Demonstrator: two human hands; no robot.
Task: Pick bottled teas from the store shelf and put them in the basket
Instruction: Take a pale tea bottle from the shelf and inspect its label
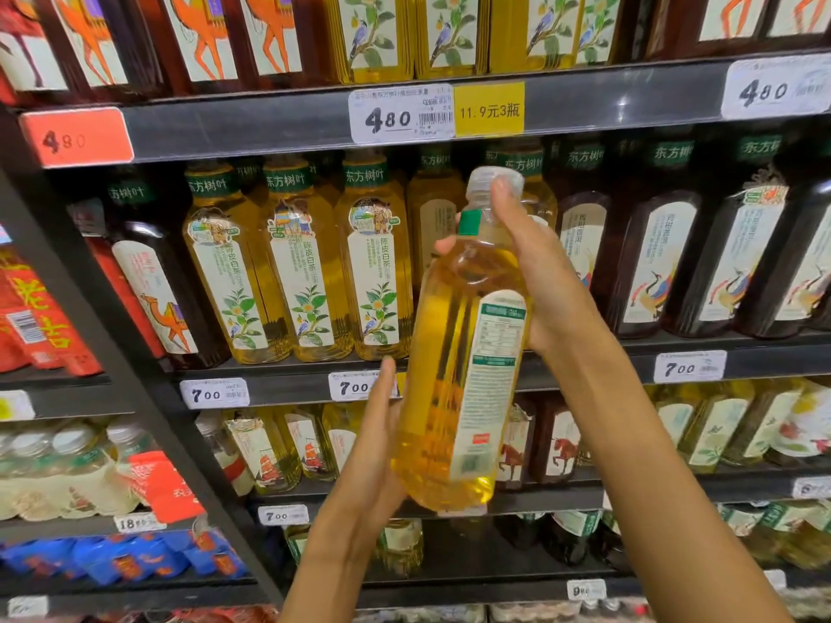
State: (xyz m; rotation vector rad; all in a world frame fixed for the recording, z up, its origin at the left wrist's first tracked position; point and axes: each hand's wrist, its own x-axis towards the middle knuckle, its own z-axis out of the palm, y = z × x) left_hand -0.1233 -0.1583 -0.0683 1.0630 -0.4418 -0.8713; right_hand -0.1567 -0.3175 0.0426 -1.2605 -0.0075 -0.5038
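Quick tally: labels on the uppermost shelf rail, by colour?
Red price tag: 1
White price tags: 2
Yellow promo tag: 1
Total: 4

Tea bottle (454, 353) before shelf (279, 123), between hands.

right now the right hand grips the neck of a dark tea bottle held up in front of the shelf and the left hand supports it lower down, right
Not quite. The head view shows that the bottle holds pale yellow tea, not dark tea; the dark bottles are on the shelf behind it. The rest holds: the right hand grips its neck and the left hand supports it lower down.
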